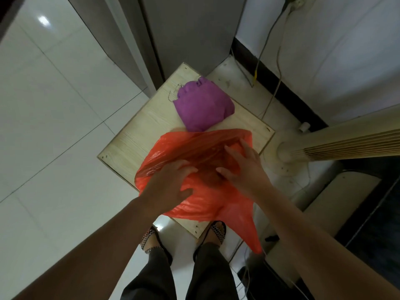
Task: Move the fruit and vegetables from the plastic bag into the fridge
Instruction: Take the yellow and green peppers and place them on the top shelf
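Observation:
A red plastic bag (pixel 194 148) lies on a small light wooden table (pixel 134 135) in front of me. My left hand (pixel 171 182) presses on the bag's near left side, fingers spread over the plastic. My right hand (pixel 240 167) rests at the bag's right side with its fingers at the bag's mouth. A round dark shape shows through the plastic between my hands; what it is cannot be made out. The grey fridge (pixel 190 31) stands shut behind the table.
A purple cloth bag (pixel 203 105) sits on the table's far part, touching the red bag. A beige fan (pixel 337 144) stands to the right, with cables (pixel 270 100) along the wall. White floor tiles (pixel 54 105) lie to the left. My feet (pixel 181 234) are under the table's near edge.

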Demonstrator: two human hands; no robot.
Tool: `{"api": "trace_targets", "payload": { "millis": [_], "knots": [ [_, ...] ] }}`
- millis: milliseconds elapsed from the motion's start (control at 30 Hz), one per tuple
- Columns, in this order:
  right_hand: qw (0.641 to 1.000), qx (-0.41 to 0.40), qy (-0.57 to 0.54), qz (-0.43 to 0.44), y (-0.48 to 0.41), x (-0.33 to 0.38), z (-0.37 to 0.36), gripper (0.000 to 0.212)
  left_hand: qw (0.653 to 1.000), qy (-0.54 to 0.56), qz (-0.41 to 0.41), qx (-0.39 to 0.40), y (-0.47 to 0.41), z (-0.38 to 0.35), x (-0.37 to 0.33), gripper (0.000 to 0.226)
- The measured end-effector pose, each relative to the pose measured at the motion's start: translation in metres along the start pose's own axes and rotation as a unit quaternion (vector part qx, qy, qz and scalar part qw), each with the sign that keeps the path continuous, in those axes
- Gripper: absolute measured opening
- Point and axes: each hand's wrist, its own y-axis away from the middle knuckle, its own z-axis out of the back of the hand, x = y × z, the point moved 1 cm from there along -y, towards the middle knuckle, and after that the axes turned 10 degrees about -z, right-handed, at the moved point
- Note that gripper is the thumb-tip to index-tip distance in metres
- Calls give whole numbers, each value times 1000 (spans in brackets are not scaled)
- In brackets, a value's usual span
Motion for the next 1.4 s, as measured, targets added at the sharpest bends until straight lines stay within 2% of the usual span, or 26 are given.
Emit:
{"api": "trace_targets", "payload": {
  "millis": [133, 200, 300, 400, 467, 600, 700, 767, 867, 1000, 1167, 1300, 1400],
  "knots": [
    [991, -94, 47, 83, 24, 6, 3, 70, 998, 4, -3, -67, 8, 8, 7, 49],
    [989, -65, 49, 119, 37, 7, -2, 70, 997, 24, -7, -79, 9, 10, 11, 49],
    [989, -11, 71, 130, 50, 7, -11, 82, 995, 39, -21, -94, 8, 15, 12, 46],
    [989, -22, 106, 104, 45, 11, -16, 86, 991, 53, -16, -119, 10, 21, 11, 38],
    [988, -50, 114, 89, 36, 17, -14, 72, 990, 52, -11, -131, 11, 24, 11, 34],
    [986, -104, 69, 110, 23, 23, -6, 25, 987, 53, -15, -153, 12, 29, 10, 34],
    [989, -96, 28, 110, 16, 27, 5, 11, 987, 58, -41, -147, 9, 24, 4, 46],
    [987, -107, 21, 120, 7, 32, 14, 12, 989, 45, -44, -137, 3, 20, 0, 57],
    [983, -114, 32, 143, -5, 41, 26, 19, 985, 47, -51, -156, -10, 17, 0, 61],
    [985, -80, 35, 147, -2, 36, 34, 27, 976, 70, -69, -192, -21, 22, 8, 54],
    [987, -83, 60, 126, 22, -14, 19, 37, 978, 48, -67, -189, -22, 29, 19, 44],
    [989, -116, 14, 86, 25, -39, 15, 33, 978, 61, -50, -194, -19, 26, 16, 40],
    [988, -130, -10, 78, 21, -36, 17, 29, 974, 67, -97, -195, -15, 16, -8, 32]
  ]
}}
